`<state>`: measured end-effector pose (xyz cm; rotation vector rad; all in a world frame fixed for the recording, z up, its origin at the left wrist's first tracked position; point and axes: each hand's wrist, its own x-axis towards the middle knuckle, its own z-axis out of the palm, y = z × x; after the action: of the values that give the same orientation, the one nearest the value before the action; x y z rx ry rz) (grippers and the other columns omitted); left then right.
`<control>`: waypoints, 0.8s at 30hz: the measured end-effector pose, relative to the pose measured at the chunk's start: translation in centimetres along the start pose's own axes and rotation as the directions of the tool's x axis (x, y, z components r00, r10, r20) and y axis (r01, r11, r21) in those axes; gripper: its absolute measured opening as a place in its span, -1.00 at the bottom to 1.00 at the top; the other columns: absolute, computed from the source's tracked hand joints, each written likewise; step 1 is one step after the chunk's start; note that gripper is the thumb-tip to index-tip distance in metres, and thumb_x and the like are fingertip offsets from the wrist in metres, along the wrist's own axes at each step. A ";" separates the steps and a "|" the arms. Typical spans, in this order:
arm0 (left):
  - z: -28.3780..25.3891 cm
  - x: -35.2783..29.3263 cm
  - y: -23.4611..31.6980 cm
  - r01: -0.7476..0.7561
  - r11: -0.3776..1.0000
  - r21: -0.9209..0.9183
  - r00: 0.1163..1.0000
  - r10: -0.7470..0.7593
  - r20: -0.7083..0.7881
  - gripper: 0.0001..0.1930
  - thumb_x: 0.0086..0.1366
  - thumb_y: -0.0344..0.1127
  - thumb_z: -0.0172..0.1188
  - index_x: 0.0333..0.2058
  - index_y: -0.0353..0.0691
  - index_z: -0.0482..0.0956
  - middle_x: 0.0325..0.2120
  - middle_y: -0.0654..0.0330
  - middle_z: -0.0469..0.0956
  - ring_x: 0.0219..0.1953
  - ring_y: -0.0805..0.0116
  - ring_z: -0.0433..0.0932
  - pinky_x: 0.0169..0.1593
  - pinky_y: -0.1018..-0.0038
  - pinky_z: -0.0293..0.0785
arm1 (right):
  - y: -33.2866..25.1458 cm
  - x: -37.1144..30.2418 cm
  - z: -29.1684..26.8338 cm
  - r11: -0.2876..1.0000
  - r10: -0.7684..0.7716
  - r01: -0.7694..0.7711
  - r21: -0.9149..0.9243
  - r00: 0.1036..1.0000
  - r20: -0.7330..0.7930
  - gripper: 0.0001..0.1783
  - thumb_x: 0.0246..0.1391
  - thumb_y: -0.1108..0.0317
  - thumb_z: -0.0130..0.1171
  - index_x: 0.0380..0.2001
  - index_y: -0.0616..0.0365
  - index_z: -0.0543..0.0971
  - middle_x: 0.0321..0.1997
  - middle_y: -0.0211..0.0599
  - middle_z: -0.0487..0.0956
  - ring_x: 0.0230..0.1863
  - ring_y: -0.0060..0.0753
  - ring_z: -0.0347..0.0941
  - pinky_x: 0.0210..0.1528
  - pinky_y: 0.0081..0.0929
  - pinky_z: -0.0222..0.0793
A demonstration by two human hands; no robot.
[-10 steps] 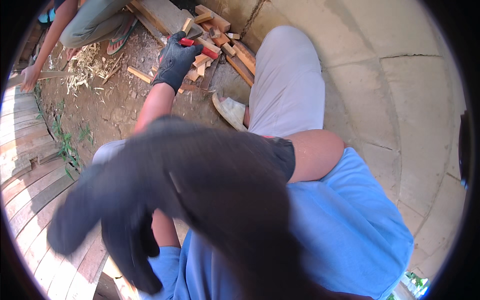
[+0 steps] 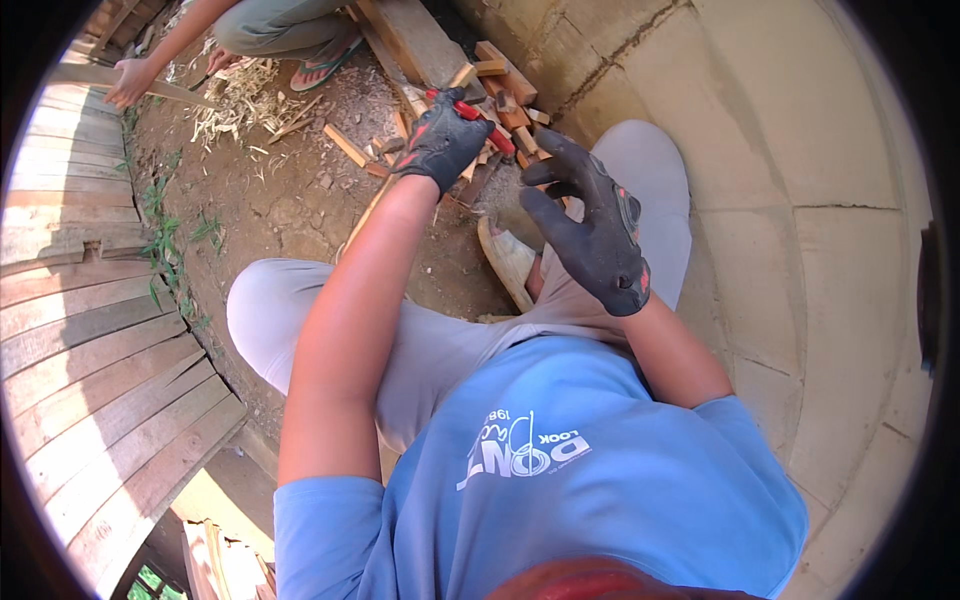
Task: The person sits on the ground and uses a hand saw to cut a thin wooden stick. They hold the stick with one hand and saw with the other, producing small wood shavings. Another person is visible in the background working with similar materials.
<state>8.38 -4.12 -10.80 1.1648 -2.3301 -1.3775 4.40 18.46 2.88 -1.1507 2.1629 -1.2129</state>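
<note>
In a black glove with red marks, my left hand (image 2: 445,140) reaches forward over the wood pile. Its fingers are closed around a slim red tool (image 2: 500,138), whose kind I cannot make out; most of it is hidden by the glove. Small pieces of cut wood (image 2: 517,118) lie just beyond and beside that hand. A thin wooden strip (image 2: 365,222) runs under my left wrist. My right hand (image 2: 595,225), gloved the same way, is raised near my right knee with bent fingers apart and nothing in them.
Another person's hand (image 2: 130,82) holds a wooden slat (image 2: 180,92) at the far left, near wood shavings (image 2: 240,105). Wooden planks (image 2: 90,350) line the left side. On the right rises a block wall (image 2: 770,260). A thick beam (image 2: 410,40) lies ahead.
My right hand has swung away from close before the camera to the right, beside my knee. The left hand keeps hold of the red tool. The view has shifted.
</note>
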 end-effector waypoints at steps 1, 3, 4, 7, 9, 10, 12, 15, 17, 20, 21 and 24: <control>-0.4 -0.3 -0.4 -0.013 1.000 0.023 1.000 0.013 -0.023 -0.17 0.17 -0.07 0.49 0.38 -0.23 0.44 -0.05 0.06 0.72 -0.06 0.18 0.73 0.06 0.29 0.63 | 1.3 0.4 0.3 0.991 -0.066 0.063 -0.120 0.998 -0.015 -0.31 0.23 0.35 0.37 0.41 0.11 0.46 0.11 -0.12 0.70 0.08 -0.20 0.68 0.17 -0.28 0.57; -1.0 -0.8 -0.3 -0.022 0.999 -0.040 0.999 0.021 -0.031 -0.17 0.17 -0.06 0.48 0.38 -0.24 0.43 -0.05 0.06 0.72 -0.03 0.18 0.72 0.08 0.30 0.62 | 4.0 1.1 1.4 0.917 -0.188 0.163 -0.364 0.982 -0.035 -0.21 0.15 0.26 0.38 0.46 0.04 0.41 0.20 -0.04 0.66 0.22 -0.01 0.62 0.27 -0.14 0.51; -1.2 -1.0 -0.3 -0.027 0.997 -0.071 0.999 0.025 -0.034 -0.17 0.17 -0.05 0.48 0.38 -0.25 0.43 -0.05 0.06 0.72 -0.02 0.17 0.72 0.09 0.30 0.62 | 4.6 1.5 2.0 0.919 -0.149 0.144 -0.367 0.989 0.014 -0.18 0.15 0.27 0.37 0.48 0.04 0.38 0.24 -0.01 0.64 0.25 0.04 0.59 0.28 -0.10 0.50; -1.7 -1.8 0.3 -0.066 0.991 -0.119 0.996 0.058 -0.067 -0.23 0.15 -0.02 0.51 0.27 -0.24 0.50 -0.10 0.04 0.76 0.02 0.05 0.73 0.13 0.23 0.61 | 6.7 3.0 4.0 0.863 -0.208 0.235 -0.448 0.972 0.110 -0.16 0.16 0.34 0.29 0.52 0.07 0.31 0.32 0.04 0.57 0.30 0.14 0.52 0.32 -0.03 0.46; -2.3 -2.1 0.6 -0.070 0.993 -0.093 0.991 0.059 -0.119 -0.36 0.11 0.04 0.55 0.10 -0.13 0.62 -0.15 0.04 0.78 0.01 -0.03 0.74 0.13 0.19 0.61 | 6.8 4.3 5.3 0.833 -0.316 0.331 -0.443 0.943 0.109 -0.19 0.19 0.36 0.25 0.52 0.10 0.32 0.31 0.04 0.58 0.30 0.13 0.52 0.32 -0.04 0.45; -2.7 -2.3 0.8 -0.039 0.996 -0.084 0.994 0.030 -0.105 -0.37 0.09 0.06 0.56 0.07 -0.12 0.63 -0.15 0.03 0.78 0.01 -0.04 0.74 0.14 0.19 0.61 | 6.9 4.8 5.9 0.816 -0.366 0.375 -0.440 0.924 0.109 -0.21 0.20 0.38 0.23 0.51 0.11 0.32 0.31 0.04 0.58 0.30 0.13 0.52 0.32 -0.05 0.45; -3.8 -2.4 0.7 0.027 0.997 -0.065 0.996 -0.033 -0.081 -0.40 0.07 0.11 0.57 0.01 -0.09 0.67 -0.14 0.02 0.78 0.03 -0.05 0.73 0.14 0.19 0.61 | 7.0 5.9 7.2 0.858 -0.288 0.318 -0.404 0.948 0.135 -0.30 0.25 0.37 0.25 0.46 0.09 0.41 0.31 0.06 0.57 0.33 0.15 0.49 0.36 -0.03 0.42; -3.7 -2.0 0.1 0.054 0.991 -0.120 0.996 -0.062 -0.059 -0.42 0.03 0.15 0.56 -0.08 -0.09 0.68 -0.15 0.00 0.78 0.02 -0.04 0.74 0.13 0.17 0.62 | 7.2 7.6 7.6 0.801 -0.271 0.303 -0.516 0.953 0.138 -0.32 0.24 0.33 0.29 0.42 0.09 0.44 0.23 0.03 0.62 0.29 0.13 0.52 0.32 -0.01 0.42; -4.2 -2.6 0.6 0.034 0.994 -0.107 0.999 -0.038 -0.032 -0.33 0.04 0.18 0.53 0.02 -0.16 0.65 -0.22 -0.02 0.78 0.00 0.00 0.75 0.11 0.21 0.62 | 7.4 9.2 7.3 0.739 -0.286 0.319 -0.594 0.946 0.152 -0.36 0.26 0.28 0.26 0.39 0.14 0.45 0.23 0.08 0.60 0.27 0.12 0.52 0.29 0.01 0.43; -4.3 -2.8 0.8 0.052 0.998 -0.028 0.996 -0.054 -0.076 -0.28 0.01 0.23 0.53 0.03 -0.15 0.65 -0.15 -0.05 0.77 0.00 -0.02 0.75 0.12 0.18 0.62 | 8.2 11.5 7.3 0.740 -0.292 0.362 -0.567 0.932 0.214 -0.39 0.27 0.20 0.28 0.36 0.08 0.48 0.26 0.05 0.59 0.29 0.13 0.51 0.32 0.03 0.41; -4.6 -3.1 1.0 0.068 0.997 -0.036 0.995 -0.070 -0.072 -0.26 -0.01 0.24 0.54 0.04 -0.13 0.65 -0.08 -0.06 0.76 0.02 -0.04 0.74 0.14 0.16 0.61 | 7.9 11.9 7.3 0.776 -0.289 0.373 -0.508 0.927 0.239 -0.40 0.27 0.20 0.28 0.35 0.07 0.50 0.27 0.03 0.60 0.29 0.12 0.51 0.32 0.01 0.41; -5.8 -3.3 1.4 0.041 0.997 0.072 0.998 -0.038 -0.047 -0.23 -0.01 0.27 0.54 0.08 -0.11 0.64 -0.06 -0.03 0.76 0.03 -0.05 0.73 0.14 0.17 0.60 | 9.4 12.6 8.2 0.862 -0.313 0.362 -0.356 0.931 0.188 -0.44 0.29 0.19 0.27 0.32 0.04 0.54 0.25 -0.03 0.63 0.25 0.12 0.56 0.29 -0.03 0.46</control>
<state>12.87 -5.27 -5.80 1.2561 -2.3559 -1.2745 -1.73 6.74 -8.88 -1.7863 2.2247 -0.8231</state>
